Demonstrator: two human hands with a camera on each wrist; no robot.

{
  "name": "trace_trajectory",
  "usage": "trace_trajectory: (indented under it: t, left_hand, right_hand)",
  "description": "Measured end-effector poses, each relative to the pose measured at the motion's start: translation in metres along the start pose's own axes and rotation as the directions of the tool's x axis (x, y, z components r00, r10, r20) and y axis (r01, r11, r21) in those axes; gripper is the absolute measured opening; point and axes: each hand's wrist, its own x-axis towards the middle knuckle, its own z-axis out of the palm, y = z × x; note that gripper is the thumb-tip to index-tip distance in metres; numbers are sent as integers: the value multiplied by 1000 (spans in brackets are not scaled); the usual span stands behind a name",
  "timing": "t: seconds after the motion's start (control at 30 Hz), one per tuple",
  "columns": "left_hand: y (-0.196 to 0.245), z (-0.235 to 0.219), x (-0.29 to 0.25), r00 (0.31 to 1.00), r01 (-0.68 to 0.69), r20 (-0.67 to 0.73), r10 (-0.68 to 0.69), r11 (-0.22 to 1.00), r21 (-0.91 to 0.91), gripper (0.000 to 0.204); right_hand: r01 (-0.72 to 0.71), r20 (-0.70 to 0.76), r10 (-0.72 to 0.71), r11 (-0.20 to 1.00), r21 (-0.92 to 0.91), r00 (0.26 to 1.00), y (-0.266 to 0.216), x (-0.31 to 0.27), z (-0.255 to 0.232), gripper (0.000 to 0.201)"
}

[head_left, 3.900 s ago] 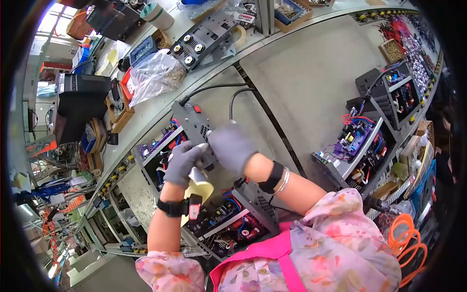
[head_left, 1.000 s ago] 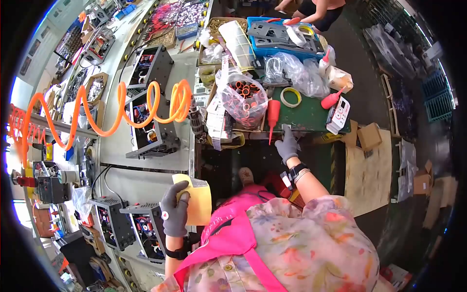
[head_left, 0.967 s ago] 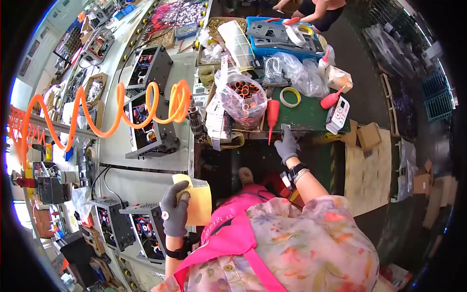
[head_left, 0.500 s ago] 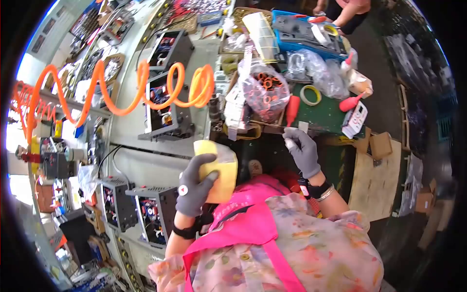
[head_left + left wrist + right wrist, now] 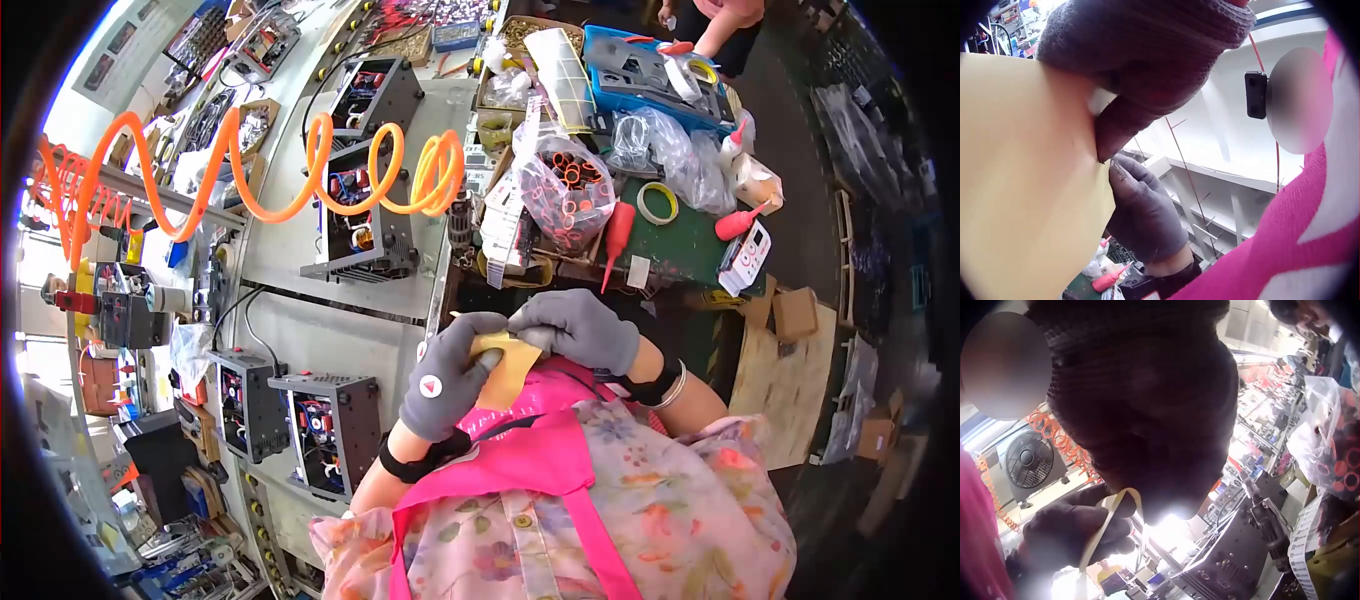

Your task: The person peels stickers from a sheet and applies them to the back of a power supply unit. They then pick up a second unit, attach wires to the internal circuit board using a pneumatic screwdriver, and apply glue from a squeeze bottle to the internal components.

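Both gloved hands meet in front of the pink apron in the head view. Between them is a yellow paper sheet [image 5: 508,368], bent and pale, which spreads large across the left wrist view [image 5: 1029,181]. My left hand [image 5: 445,385] pinches the sheet with thumb and fingers at its left side. The right hand [image 5: 582,328] pinches its upper right edge, fingertips close to the left ones. In the right wrist view the sheet's thin edge [image 5: 1102,532] curves up beside the left glove [image 5: 1063,534]; the dark right glove [image 5: 1141,406] hides much there.
A green table [image 5: 690,238] holds a bag of orange rings [image 5: 568,195], a red squeeze bottle [image 5: 618,232], a tape roll [image 5: 657,203] and a white square [image 5: 638,272] at its edge. Open-sided electronic units [image 5: 330,425] stand left. An orange coiled hose [image 5: 270,205] hangs across.
Earlier both hands were at a unit on the bench; then the body turned. The right hand has left the green table's edge and come to the sheet, which the left hand has carried rightward.
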Motion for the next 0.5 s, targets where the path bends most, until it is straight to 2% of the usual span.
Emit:
trace_trajectory:
  t: [0.13, 0.23, 0.33, 0.43, 0.5]
  left_hand:
    - [-5, 7, 5, 999, -43, 2, 43, 998, 42, 30]
    - [-6, 9, 10, 995, -93, 28, 91, 991, 93, 29]
    - [-4, 14, 14, 995, -94, 46, 91, 993, 70, 29]
    - [-4, 18, 18, 995, -80, 68, 78, 996, 34, 28]
    - [-5, 21, 19, 994, -85, 70, 81, 995, 60, 28]
  right_hand:
    - [17, 17, -15, 992, -125, 1000, 3, -2, -2, 19]
    - [-61, -6, 61, 997, -44, 998, 7, -6, -6, 19]
    - [-4, -1, 4, 999, -46, 1000, 6, -11, -11, 19]
    - [62, -37, -73, 969, -240, 997, 7, -17, -9, 19]
    - [-9, -15, 7, 992, -129, 1000, 12, -18, -13, 20]
